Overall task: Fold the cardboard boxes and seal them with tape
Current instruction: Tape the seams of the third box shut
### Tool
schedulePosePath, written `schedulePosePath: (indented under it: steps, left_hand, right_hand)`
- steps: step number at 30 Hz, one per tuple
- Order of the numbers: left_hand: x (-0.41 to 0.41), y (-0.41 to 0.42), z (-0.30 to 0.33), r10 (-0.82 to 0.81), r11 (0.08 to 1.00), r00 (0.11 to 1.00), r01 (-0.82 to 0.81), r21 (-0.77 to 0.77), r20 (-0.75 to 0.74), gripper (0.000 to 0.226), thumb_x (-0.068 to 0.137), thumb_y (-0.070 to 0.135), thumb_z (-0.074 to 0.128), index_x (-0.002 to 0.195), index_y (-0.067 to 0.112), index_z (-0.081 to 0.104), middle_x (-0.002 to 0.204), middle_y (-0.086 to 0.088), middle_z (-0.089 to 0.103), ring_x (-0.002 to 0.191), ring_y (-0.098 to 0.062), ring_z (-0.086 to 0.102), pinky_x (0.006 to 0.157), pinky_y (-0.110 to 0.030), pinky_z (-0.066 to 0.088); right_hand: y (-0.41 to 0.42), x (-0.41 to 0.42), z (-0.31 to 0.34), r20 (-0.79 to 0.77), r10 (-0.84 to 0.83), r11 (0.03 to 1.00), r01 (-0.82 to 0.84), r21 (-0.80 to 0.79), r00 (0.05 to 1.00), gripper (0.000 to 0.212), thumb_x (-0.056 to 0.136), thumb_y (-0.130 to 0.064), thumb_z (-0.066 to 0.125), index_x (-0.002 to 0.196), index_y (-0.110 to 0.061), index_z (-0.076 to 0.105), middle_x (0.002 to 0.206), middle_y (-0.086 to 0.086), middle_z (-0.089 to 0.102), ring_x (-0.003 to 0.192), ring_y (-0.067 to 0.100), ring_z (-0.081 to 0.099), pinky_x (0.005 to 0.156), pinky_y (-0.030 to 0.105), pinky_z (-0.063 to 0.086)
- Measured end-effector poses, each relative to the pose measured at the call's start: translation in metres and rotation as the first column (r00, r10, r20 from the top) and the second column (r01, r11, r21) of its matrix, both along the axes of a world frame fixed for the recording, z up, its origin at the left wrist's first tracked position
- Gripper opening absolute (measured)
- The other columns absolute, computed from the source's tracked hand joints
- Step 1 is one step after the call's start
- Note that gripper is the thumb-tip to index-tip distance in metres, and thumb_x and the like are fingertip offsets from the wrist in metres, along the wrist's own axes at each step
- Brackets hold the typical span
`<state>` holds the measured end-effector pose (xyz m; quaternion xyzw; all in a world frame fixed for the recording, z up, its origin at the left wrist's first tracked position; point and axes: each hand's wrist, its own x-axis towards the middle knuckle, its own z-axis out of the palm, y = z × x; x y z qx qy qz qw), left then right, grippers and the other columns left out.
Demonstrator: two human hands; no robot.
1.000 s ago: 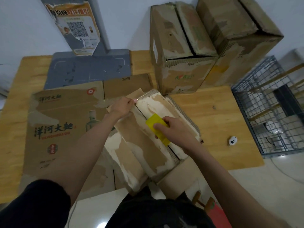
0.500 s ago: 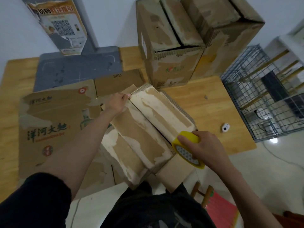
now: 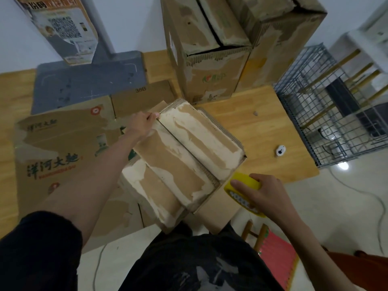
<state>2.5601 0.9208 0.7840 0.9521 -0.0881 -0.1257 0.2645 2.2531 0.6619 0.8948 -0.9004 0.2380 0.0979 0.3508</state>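
Note:
A worn cardboard box (image 3: 184, 156) with torn, whitish top flaps stands in front of me on the wooden table (image 3: 260, 122), its two flaps closed with a dark seam between them. My left hand (image 3: 142, 123) presses down on the far end of the seam, fingertips at the flap edge. My right hand (image 3: 262, 193) grips a yellow tape roll (image 3: 243, 185) just past the near right corner of the box, below the flap edge.
Flattened printed boxes (image 3: 60, 152) lie to the left on the table. Two assembled boxes (image 3: 207, 49) stand at the back. A wire cage (image 3: 336, 106) is at the right, a small white object (image 3: 280, 150) sits near the table edge, and a red stool (image 3: 273, 244) is below.
My right hand has drawn the tape roll from the middle of the seam toward me, past the near end of the box. My left hand has stayed at the far end.

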Motion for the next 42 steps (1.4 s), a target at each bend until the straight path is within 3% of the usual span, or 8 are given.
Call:
schedulePosePath:
  steps: [4,6,7,10,14,20,36,42]
  left_hand:
    - [-0.007,0.009,0.001,-0.008,0.989,0.999,0.012,-0.147,0.034,0.045,0.107,0.038,0.043,0.125,0.007,0.069,0.079,-0.011,0.065,0.076,-0.026,0.061,0.065,-0.033,0.038]
    - [-0.014,0.018,0.001,-0.121,0.97,0.983,0.147,-0.192,0.141,0.045,0.109,0.037,0.036,0.145,0.016,0.053,0.126,-0.007,0.066,0.119,-0.024,0.06,0.094,-0.03,0.044]
    - [-0.017,0.022,0.001,-0.213,0.956,0.957,0.246,-0.159,0.198,0.045,0.11,0.033,0.032,0.152,0.021,0.042,0.149,0.0,0.05,0.14,-0.018,0.043,0.112,-0.03,0.034]
    - [-0.029,0.028,-0.001,-0.48,0.877,0.839,0.466,0.118,0.255,0.052,0.109,0.028,0.025,0.161,0.025,0.017,0.167,0.012,0.01,0.154,-0.005,0.004,0.126,-0.035,0.01]
    - [-0.039,0.038,-0.005,-0.676,0.732,0.702,0.602,0.319,0.225,0.061,0.106,0.038,0.023,0.162,0.022,0.002,0.169,0.006,-0.002,0.155,-0.008,-0.006,0.127,-0.041,0.008]
    - [-0.042,0.038,0.0,-0.704,0.683,0.688,0.59,0.431,0.175,0.069,0.103,0.057,0.013,0.16,0.025,-0.01,0.168,0.007,-0.014,0.154,-0.009,-0.013,0.127,-0.041,0.006]
    - [-0.084,0.017,0.003,-0.79,0.589,0.599,0.683,0.431,0.13,0.07,0.105,0.058,0.016,0.161,0.022,-0.007,0.168,0.005,-0.013,0.154,-0.011,-0.013,0.127,-0.043,0.005]
    - [-0.109,0.0,0.002,-0.826,0.549,0.546,0.724,0.418,0.14,0.071,0.107,0.056,0.024,0.161,0.021,-0.008,0.168,0.004,-0.013,0.154,-0.012,-0.012,0.127,-0.041,0.005]
  right_hand:
    - [0.006,-0.003,0.004,0.026,-0.003,1.0,0.004,-0.019,1.0,0.057,0.078,-0.071,0.063,0.067,-0.015,0.067,0.051,0.002,0.062,0.047,0.007,0.06,0.046,0.028,0.043]
    - [0.005,-0.003,0.006,0.045,-0.009,1.0,0.01,-0.017,0.999,0.057,0.078,-0.071,0.061,0.065,-0.016,0.065,0.052,0.004,0.062,0.046,0.009,0.059,0.049,0.034,0.046]
    - [0.005,-0.003,0.007,0.053,-0.01,1.0,0.011,-0.016,0.999,0.056,0.08,-0.069,0.062,0.063,-0.016,0.064,0.051,0.003,0.061,0.046,0.009,0.059,0.048,0.034,0.044]
    - [0.003,-0.003,0.009,0.054,-0.002,1.0,0.001,0.018,0.999,0.044,0.087,-0.052,0.067,0.06,-0.018,0.06,0.043,-0.003,0.054,0.043,0.004,0.056,0.042,0.017,0.032]
    - [0.002,-0.004,0.007,0.026,0.031,0.999,-0.032,0.036,0.999,0.036,0.09,-0.037,0.067,0.06,-0.02,0.057,0.04,-0.011,0.052,0.044,0.001,0.054,0.044,0.015,0.036]
    - [0.002,-0.006,0.003,0.008,0.049,0.997,-0.05,0.055,0.999,0.036,0.093,-0.039,0.065,0.062,-0.025,0.055,0.043,-0.015,0.054,0.046,0.0,0.057,0.05,0.022,0.033]
    - [-0.002,-0.004,-0.012,-0.018,0.037,0.988,-0.034,0.15,0.999,0.035,0.096,-0.03,0.065,0.064,-0.021,0.055,0.038,-0.016,0.05,0.042,-0.005,0.054,0.045,0.008,0.037]
    - [-0.006,-0.005,-0.02,-0.045,0.041,0.986,-0.033,0.164,0.998,0.029,0.097,-0.032,0.064,0.078,-0.01,0.068,0.054,-0.006,0.059,0.048,-0.006,0.057,0.046,0.008,0.037]
